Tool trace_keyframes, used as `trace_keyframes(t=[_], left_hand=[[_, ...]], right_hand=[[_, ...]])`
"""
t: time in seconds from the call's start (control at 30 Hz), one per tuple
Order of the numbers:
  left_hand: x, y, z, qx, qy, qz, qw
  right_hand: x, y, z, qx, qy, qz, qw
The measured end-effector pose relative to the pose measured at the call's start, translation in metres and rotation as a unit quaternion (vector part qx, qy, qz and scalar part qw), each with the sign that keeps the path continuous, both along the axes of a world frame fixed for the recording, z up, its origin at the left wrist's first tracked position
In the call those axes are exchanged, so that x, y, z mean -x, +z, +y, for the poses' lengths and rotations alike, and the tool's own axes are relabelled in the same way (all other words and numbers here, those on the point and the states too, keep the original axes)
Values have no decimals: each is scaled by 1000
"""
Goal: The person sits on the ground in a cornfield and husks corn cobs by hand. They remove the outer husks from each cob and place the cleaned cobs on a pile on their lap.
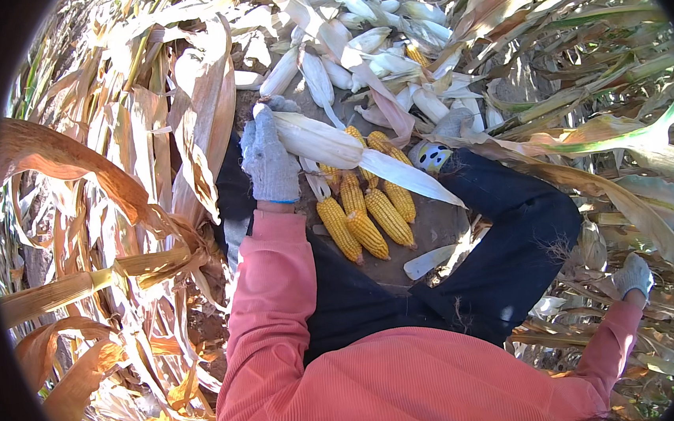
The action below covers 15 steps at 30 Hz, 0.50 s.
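My left hand [270, 150], in a pale knitted glove, is closed on one end of a corn ear in its husk [319, 137]. The ear points to the right, and its loose husk tip hangs over bare yellow corn cobs [388, 217] lying on the ground between my legs. My right hand [633, 276], gloved too, is stretched far out to the right, low among dry corn leaves; its fingers are partly hidden, and I cannot tell if they hold anything.
Beyond the bare cobs lies a heap of husked-over ears [371, 41] with one yellow cob [417, 54] showing. Dry corn stalks [93, 283] and leaves crowd the left side; more leaves [621, 129] lie at the right. My bent legs [509, 215] frame the cobs.
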<state>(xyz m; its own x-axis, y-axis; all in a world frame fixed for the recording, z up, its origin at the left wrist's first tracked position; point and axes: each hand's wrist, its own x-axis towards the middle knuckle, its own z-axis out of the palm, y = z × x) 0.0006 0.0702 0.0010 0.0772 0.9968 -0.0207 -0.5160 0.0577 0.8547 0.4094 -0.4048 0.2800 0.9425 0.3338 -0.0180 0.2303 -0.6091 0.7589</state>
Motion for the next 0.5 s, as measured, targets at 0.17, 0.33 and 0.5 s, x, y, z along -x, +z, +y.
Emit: trace_keyframes(t=[0.17, 0.33, 0.5], left_hand=[[-9, 1, -18, -51, -3, 219, 974], [-25, -13, -34, -80, -27, 179, 980], [-37, -2, -49, 60, -193, -45, 978]], right_hand=[[170, -1, 129, -229, 328, 270, 876], [206, -108, 242, -396, 421, 522, 628], [215, -218, 325, -394, 171, 655, 622]])
